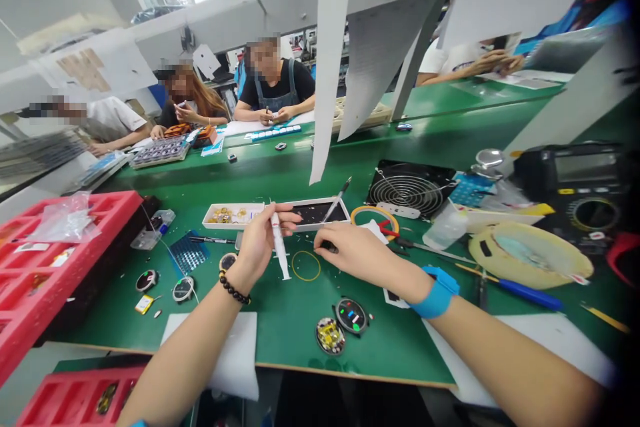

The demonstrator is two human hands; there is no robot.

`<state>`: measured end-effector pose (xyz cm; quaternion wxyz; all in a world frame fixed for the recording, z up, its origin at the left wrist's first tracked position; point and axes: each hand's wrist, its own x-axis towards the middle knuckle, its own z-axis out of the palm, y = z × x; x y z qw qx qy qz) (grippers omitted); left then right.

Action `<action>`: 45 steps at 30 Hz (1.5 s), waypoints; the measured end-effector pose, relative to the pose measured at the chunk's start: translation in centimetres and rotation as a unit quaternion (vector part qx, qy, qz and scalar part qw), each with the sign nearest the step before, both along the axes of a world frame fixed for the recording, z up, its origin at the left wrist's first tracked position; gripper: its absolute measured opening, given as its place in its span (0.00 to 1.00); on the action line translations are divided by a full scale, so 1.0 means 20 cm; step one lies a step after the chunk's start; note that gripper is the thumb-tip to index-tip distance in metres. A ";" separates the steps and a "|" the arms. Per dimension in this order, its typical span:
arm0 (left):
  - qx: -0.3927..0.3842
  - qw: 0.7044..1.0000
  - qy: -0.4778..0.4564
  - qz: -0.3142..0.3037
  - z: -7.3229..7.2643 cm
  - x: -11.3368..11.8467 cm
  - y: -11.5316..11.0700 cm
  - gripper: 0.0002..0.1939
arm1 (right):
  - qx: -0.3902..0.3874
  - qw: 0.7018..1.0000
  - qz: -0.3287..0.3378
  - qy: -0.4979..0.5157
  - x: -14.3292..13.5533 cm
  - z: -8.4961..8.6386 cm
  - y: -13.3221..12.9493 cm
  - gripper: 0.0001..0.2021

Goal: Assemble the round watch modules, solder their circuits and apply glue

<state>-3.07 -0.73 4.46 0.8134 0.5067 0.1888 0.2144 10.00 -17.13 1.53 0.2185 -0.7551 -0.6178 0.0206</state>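
My left hand [259, 235] grips a white syringe [281, 255] between thumb and fingers, its flanged end pointing down toward me. My right hand [350, 248] is at the table with its fingers curled and pinched together; whatever is in them is too small or hidden to name. Between the hands lies a yellow rubber band [306, 266]. Closer to me rest an opened round watch face [352, 315] with a lit screen and its back part [331, 335], showing yellow and metal inner parts. Behind the hands, a white tray [235, 205] holds small yellow parts, and a pen-like tool [337, 200] leans in a dark-lined tray [311, 211].
Red compartment trays [115, 203] stand at the left. Several watch parts lie near a blue sheet [188, 255]. On the right are a fan [411, 188], tape roll [375, 217], yellowish dish [530, 250], blue-handled tool [530, 295] and black meter [575, 187]. Other people sit across the bench.
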 end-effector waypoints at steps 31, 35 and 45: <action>-0.145 0.966 -0.018 -0.213 -0.06 0.01 -0.11 0.22 | 0.360 0.930 0.070 -0.002 -0.08 0.10 -0.02 0.14; -0.102 0.951 0.017 -0.290 -0.03 0.00 -0.11 0.34 | 0.430 0.894 -0.057 0.114 -0.02 0.12 -0.03 0.08; -0.018 0.998 0.006 -0.051 -0.01 0.02 0.06 0.24 | 0.437 0.669 -0.040 0.600 0.11 0.21 -0.05 0.07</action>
